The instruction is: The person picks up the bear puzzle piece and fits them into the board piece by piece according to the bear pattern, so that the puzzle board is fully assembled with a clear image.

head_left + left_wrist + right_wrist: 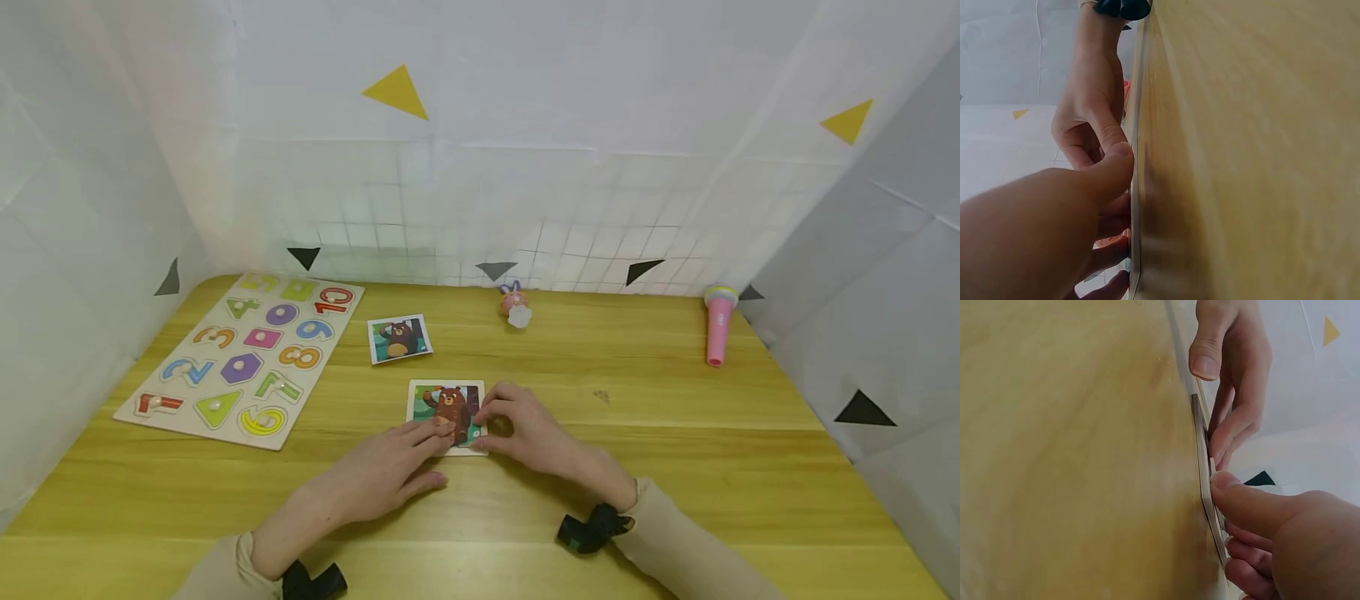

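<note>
A small bear jigsaw puzzle (448, 402) in a pale tray lies flat on the table in the head view. My left hand (386, 469) rests its extended fingertips on the puzzle's lower middle, its thumb apart near the table. With thumb and fingers, my right hand (534, 432) pinches a thin puzzle piece (1212, 465) at the tray's right side. That piece's edge stands slightly above the tray rim (1200, 450) in the right wrist view. In the left wrist view, the left hand hides most of the puzzle's face.
A matching bear picture card (399, 339) lies behind the puzzle. To the left is a number-and-shape peg board (243, 340). A small pink rabbit toy (514, 305) stands at the back, and a pink toy microphone (718, 327) lies far right. White cloth walls surround the wooden table.
</note>
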Motion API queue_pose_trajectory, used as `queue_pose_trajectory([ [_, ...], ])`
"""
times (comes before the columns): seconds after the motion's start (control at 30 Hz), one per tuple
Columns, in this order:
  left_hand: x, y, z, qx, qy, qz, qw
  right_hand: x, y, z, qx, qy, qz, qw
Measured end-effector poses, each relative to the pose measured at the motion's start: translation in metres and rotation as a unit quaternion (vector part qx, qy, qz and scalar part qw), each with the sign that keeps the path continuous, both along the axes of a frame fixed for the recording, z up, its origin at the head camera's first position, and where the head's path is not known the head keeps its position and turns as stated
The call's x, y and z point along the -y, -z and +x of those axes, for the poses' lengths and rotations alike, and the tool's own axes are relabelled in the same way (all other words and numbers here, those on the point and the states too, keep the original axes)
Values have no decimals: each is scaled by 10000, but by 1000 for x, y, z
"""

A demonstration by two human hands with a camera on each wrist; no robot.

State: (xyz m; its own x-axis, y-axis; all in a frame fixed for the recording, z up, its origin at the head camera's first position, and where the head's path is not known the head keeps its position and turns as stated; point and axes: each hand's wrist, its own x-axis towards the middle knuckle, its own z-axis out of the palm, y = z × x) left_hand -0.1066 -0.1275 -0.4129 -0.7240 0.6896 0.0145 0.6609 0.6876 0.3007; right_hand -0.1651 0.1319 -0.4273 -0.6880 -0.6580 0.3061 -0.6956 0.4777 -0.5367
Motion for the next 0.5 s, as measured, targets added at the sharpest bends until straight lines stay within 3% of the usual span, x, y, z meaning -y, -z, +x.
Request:
queue_pose_trajectory([
  [0.5, -2, -3, 3, -14, 43, -191, 9998, 0, 3, 0, -68, -5, -135, 9999],
])
